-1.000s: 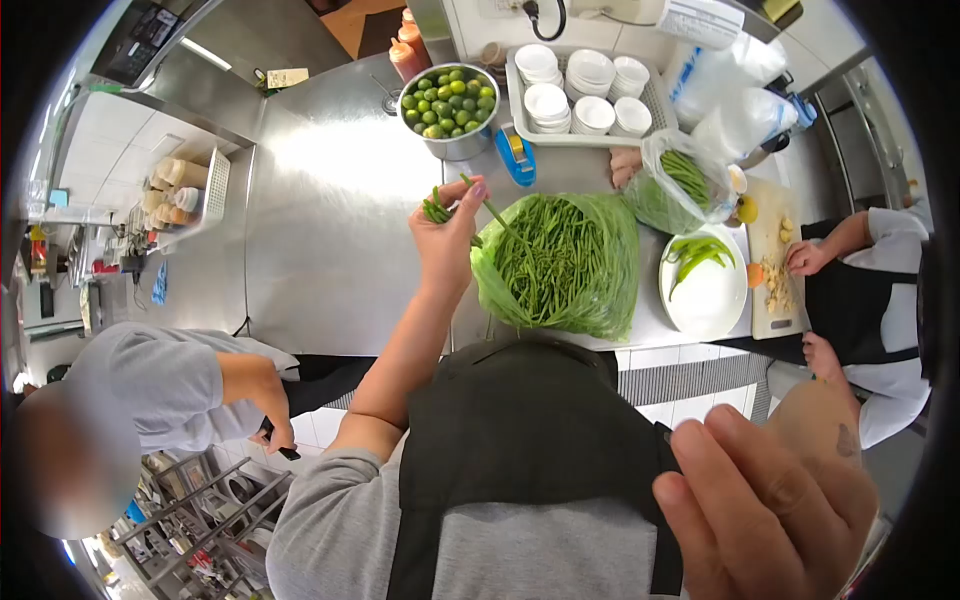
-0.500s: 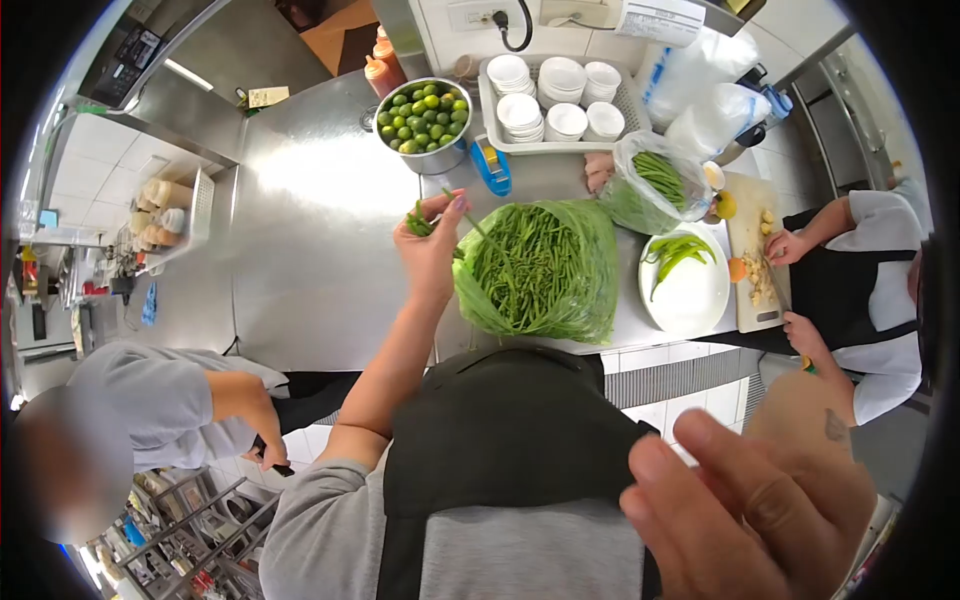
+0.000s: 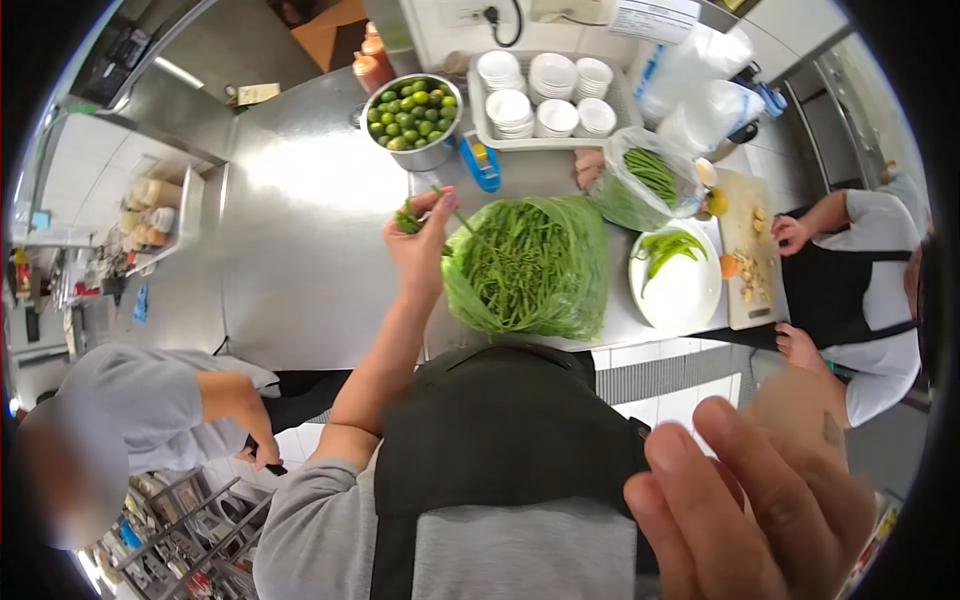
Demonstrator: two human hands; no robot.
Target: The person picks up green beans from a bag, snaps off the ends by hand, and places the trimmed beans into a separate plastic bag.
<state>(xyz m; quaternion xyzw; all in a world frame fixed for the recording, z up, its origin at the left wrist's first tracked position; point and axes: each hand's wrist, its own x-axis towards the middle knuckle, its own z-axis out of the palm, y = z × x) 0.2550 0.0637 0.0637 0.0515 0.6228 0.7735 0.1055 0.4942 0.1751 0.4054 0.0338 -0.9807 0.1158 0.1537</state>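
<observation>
My left hand (image 3: 418, 235) is closed around a few green beans (image 3: 408, 216), whose ends poke out past the fingers. It hovers over the steel table by the left rim of a green plastic bag (image 3: 598, 310), which is open and full of long thin green beans (image 3: 525, 268). Close to the camera at lower right, my right hand (image 3: 760, 500) is raised in front of my apron. Its fingers are loosely bent and slightly apart, with nothing visible in them.
Behind the bag stand a pot of green citrus (image 3: 412, 115), a blue tape dispenser (image 3: 482, 165) and a tray (image 3: 555, 143) of white cups. Rightward lie a white plate (image 3: 685, 300) with green chillies and a cutting board (image 3: 745, 190) where a co-worker's hands rest. Another person (image 3: 150, 410) stands at left.
The whole view has shifted slightly left. My left hand still grips the beans beside the bag. My right hand has moved a little, and the co-worker's hands at the board have shifted.
</observation>
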